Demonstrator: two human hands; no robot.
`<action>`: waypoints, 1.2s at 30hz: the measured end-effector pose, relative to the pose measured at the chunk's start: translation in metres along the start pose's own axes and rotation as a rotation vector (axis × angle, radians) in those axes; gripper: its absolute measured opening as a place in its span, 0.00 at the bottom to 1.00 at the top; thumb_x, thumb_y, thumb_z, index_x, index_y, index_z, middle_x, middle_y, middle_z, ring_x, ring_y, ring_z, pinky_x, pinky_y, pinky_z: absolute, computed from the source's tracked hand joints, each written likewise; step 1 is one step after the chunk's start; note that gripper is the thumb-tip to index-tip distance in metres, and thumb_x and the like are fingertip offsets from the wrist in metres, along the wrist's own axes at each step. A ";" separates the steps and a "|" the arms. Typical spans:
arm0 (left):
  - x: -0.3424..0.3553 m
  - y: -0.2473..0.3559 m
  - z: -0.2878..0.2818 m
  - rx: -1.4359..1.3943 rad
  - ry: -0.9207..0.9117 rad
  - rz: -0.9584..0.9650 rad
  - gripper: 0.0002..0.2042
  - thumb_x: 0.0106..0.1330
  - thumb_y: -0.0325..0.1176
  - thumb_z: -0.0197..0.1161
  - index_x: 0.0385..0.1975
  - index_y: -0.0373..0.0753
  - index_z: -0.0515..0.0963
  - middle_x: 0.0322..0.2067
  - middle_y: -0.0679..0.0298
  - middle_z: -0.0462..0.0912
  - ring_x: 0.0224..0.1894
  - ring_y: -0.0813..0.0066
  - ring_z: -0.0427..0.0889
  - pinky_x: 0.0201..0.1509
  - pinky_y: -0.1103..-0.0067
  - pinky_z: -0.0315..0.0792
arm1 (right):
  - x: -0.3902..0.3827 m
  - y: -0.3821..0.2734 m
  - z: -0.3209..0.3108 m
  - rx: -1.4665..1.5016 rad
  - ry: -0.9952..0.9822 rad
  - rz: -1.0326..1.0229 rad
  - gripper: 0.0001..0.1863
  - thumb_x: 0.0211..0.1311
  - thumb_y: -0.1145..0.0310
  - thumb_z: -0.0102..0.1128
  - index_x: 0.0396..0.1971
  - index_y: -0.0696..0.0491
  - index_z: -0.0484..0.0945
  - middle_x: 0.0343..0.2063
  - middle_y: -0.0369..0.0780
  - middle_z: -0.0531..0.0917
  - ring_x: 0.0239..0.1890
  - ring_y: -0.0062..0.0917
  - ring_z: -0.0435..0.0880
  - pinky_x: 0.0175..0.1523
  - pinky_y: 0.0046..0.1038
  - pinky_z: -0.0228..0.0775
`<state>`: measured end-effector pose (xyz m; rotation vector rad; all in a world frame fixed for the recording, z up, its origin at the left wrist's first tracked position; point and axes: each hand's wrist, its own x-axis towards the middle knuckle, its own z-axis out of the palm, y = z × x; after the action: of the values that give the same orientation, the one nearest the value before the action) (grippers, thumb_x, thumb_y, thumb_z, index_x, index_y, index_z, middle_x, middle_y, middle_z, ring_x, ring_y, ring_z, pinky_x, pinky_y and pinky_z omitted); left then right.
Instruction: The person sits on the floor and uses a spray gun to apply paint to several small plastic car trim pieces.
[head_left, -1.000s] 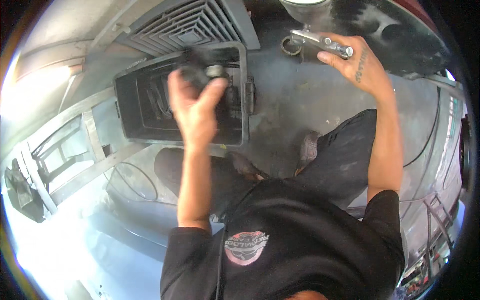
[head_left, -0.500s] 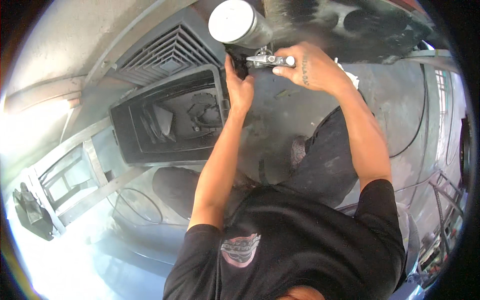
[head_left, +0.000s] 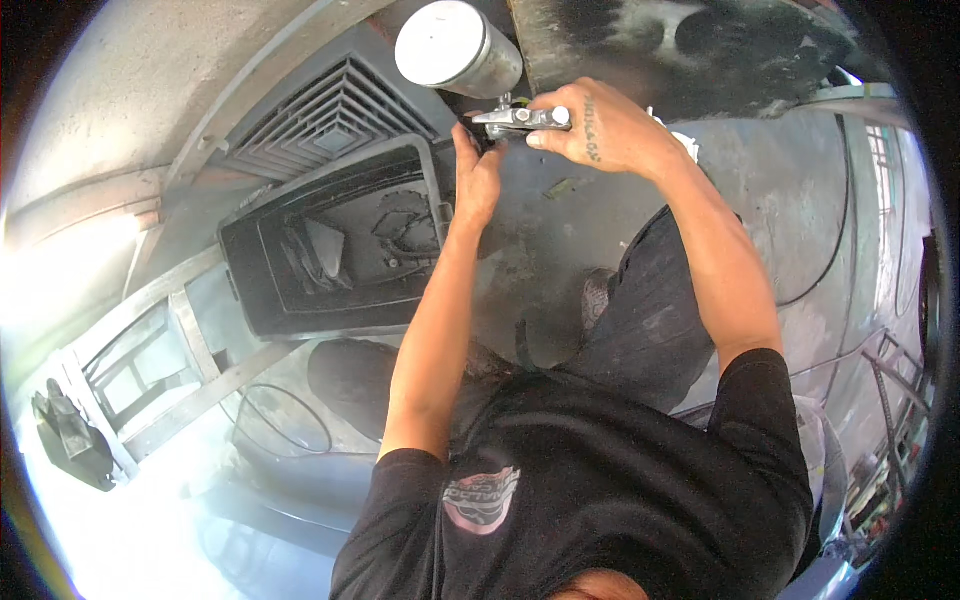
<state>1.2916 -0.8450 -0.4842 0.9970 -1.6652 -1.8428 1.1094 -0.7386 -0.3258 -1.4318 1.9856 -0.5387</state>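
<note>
My right hand [head_left: 605,130] is closed around the handle of a metal spray gun [head_left: 522,119]. On top of the gun sits a round paint cup [head_left: 440,45] with a white lid, tilted to the left. Just left of the gun's front, my left hand [head_left: 478,182] is closed on a small black part [head_left: 465,128], its fingers pointing up and away from me. The gun and the fingers cover most of that part, so its shape does not show. The gun's front end is very close to it; whether they touch I cannot tell.
A black plastic tub [head_left: 440,190] with dark parts inside stands left of my left forearm. Beyond it is a grey louvred vent [head_left: 330,125]. A dark, paint-marked panel [head_left: 690,60] stands at the far side. A pale frame [head_left: 190,335] is at left; a hose [head_left: 838,250] lies at right.
The spray gun, its cup and my right hand have shifted slightly left. Less of the black part shows now behind the gun; my left hand still holds it.
</note>
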 end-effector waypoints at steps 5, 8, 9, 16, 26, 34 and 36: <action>0.003 0.007 0.007 -0.071 -0.017 0.071 0.24 0.65 0.17 0.52 0.63 0.36 0.66 0.57 0.58 0.75 0.58 0.72 0.73 0.64 0.77 0.66 | 0.004 0.006 0.005 -0.031 -0.032 -0.045 0.22 0.62 0.59 0.72 0.54 0.52 0.86 0.38 0.52 0.88 0.42 0.48 0.87 0.48 0.44 0.76; 0.004 0.000 0.004 -0.077 -0.053 0.016 0.25 0.64 0.17 0.52 0.64 0.36 0.67 0.55 0.59 0.76 0.56 0.71 0.74 0.65 0.76 0.65 | 0.005 0.006 0.010 0.004 0.007 -0.073 0.21 0.62 0.60 0.72 0.54 0.53 0.86 0.37 0.53 0.88 0.40 0.48 0.86 0.47 0.44 0.75; 0.003 0.004 0.006 -0.046 -0.052 0.008 0.26 0.64 0.17 0.52 0.64 0.36 0.67 0.55 0.59 0.76 0.57 0.71 0.74 0.65 0.76 0.65 | 0.005 0.006 0.009 0.008 0.028 -0.067 0.20 0.63 0.60 0.71 0.52 0.53 0.86 0.35 0.52 0.87 0.40 0.49 0.87 0.48 0.45 0.76; 0.003 0.017 0.003 0.096 -0.068 0.055 0.35 0.61 0.16 0.52 0.73 0.36 0.59 0.59 0.55 0.74 0.63 0.67 0.72 0.70 0.75 0.63 | 0.006 0.006 0.007 0.002 -0.005 -0.053 0.18 0.63 0.59 0.69 0.48 0.53 0.87 0.31 0.52 0.87 0.40 0.51 0.87 0.50 0.48 0.77; 0.010 0.022 -0.004 0.017 -0.068 0.156 0.46 0.51 0.11 0.53 0.77 0.36 0.51 0.66 0.53 0.68 0.69 0.62 0.68 0.74 0.73 0.58 | 0.005 0.005 0.005 0.003 0.065 -0.035 0.16 0.64 0.59 0.69 0.45 0.54 0.87 0.31 0.51 0.87 0.39 0.50 0.87 0.49 0.47 0.77; 0.010 0.021 -0.005 -0.160 -0.056 0.127 0.44 0.55 0.10 0.53 0.77 0.39 0.54 0.60 0.60 0.74 0.62 0.69 0.74 0.67 0.74 0.67 | 0.004 0.002 0.004 0.001 0.050 -0.015 0.15 0.64 0.59 0.68 0.44 0.54 0.87 0.31 0.50 0.87 0.40 0.49 0.87 0.50 0.47 0.77; 0.011 0.020 -0.005 -0.261 -0.045 0.089 0.43 0.51 0.11 0.52 0.75 0.39 0.58 0.62 0.60 0.74 0.64 0.68 0.73 0.69 0.76 0.64 | 0.003 0.002 0.003 -0.016 0.038 -0.020 0.15 0.64 0.59 0.68 0.44 0.54 0.87 0.31 0.50 0.87 0.40 0.49 0.87 0.50 0.47 0.77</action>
<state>1.2861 -0.8591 -0.4673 0.7648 -1.4230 -1.9731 1.1093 -0.7412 -0.3298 -1.4633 2.0118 -0.5640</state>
